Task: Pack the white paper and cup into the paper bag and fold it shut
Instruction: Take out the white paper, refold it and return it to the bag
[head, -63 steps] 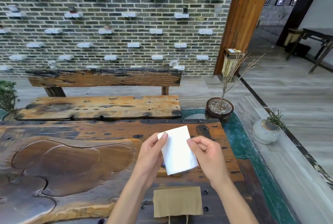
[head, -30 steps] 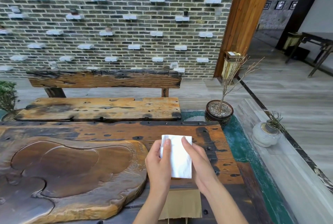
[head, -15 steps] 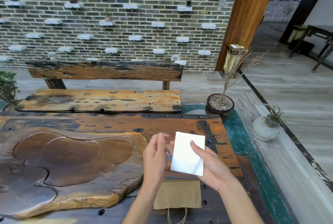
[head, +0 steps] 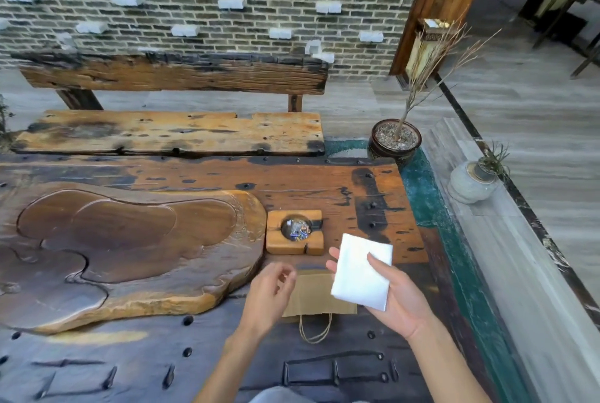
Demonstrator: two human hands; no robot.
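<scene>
Right hand (head: 394, 297): grips 1 folded white paper (head: 360, 271) between thumb and fingers, held above the table's right edge. Left hand (head: 269, 294): loosely curled, holding nothing, over the left end of the paper bag (head: 319, 300). Bag: 1, flat, unopened, handle toward the near edge of the table (head: 130, 363). Cup: not seen. Risk: the bag lying flat may resist one-handed opening; the paper could catch at the mouth and crumple. Nearby: 1 wooden ashtray (head: 294, 232) just beyond the bag, carved tray (head: 130, 240) at left, neither in the way.
</scene>
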